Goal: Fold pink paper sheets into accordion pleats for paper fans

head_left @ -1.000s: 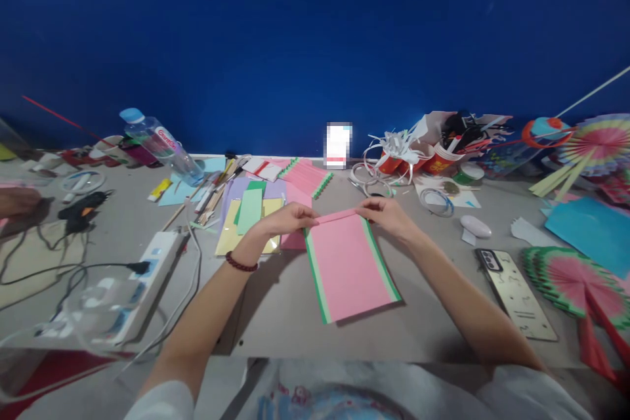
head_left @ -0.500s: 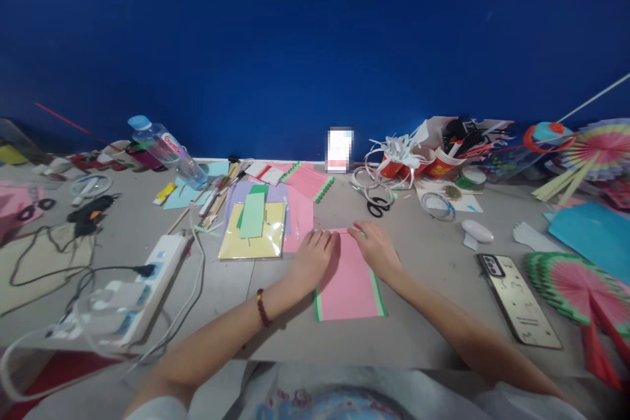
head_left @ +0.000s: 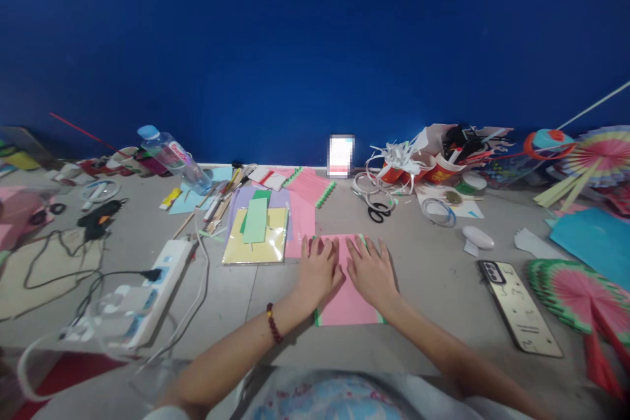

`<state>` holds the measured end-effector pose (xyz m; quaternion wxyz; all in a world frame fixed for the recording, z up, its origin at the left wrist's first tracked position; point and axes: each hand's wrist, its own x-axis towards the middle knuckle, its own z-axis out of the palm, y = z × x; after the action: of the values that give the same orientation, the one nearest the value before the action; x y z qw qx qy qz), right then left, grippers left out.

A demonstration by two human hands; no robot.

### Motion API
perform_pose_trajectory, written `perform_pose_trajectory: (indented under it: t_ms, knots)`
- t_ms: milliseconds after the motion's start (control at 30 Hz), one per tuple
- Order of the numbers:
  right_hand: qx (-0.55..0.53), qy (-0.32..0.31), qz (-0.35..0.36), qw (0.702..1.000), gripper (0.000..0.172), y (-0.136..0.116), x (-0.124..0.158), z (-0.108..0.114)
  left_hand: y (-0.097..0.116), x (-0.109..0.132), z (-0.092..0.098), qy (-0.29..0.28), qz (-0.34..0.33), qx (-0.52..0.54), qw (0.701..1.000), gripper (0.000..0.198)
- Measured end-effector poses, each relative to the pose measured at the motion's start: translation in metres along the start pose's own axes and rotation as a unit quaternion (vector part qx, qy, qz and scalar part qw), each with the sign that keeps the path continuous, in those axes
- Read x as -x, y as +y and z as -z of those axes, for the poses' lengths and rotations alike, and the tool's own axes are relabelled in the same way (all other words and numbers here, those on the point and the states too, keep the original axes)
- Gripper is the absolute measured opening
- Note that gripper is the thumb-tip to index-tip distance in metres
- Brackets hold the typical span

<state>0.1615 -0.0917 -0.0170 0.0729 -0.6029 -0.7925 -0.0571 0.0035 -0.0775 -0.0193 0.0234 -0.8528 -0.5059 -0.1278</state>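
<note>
A pink sheet of paper [head_left: 350, 312] with green strips along both sides lies flat on the table in front of me. My left hand [head_left: 319, 270] rests on its left part, fingers stretched toward the far edge. On its right part lies my right hand [head_left: 370, 270], palm down with the fingers spread. Between the hands a narrow band of pink shows. Much of the green side strips is hidden beneath my hands. Beyond the sheet lies a pleated pink paper piece [head_left: 311, 185] with green edges.
Yellow paper in a clear packet [head_left: 256, 252] lies to the left, with a power strip [head_left: 160, 292] farther out. Black-handled scissors [head_left: 378, 211] lie behind my right hand. At right are a phone [head_left: 522, 308] and a watermelon-coloured paper fan [head_left: 575, 292]. A bottle [head_left: 177, 156] leans behind.
Both hands have moved from the sheet's far edge a little nearer to me. Their fingers, bent at the edge before, are now spread flat on the paper. The view has shifted slightly.
</note>
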Motion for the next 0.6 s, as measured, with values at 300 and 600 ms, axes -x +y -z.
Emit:
perform_pose_trajectory:
  t_ms: [300,600]
  knots:
    - [-0.038,0.0,0.008,0.999,0.041,0.011,-0.003,0.004,-0.013,-0.004,0.01,-0.035,-0.015,0.014,0.999,0.051]
    - [-0.116,-0.013,0.029,0.993,0.039,0.04,-0.012,0.006,-0.043,-0.008,0.021,-0.028,-0.003,0.15,0.988,0.067]
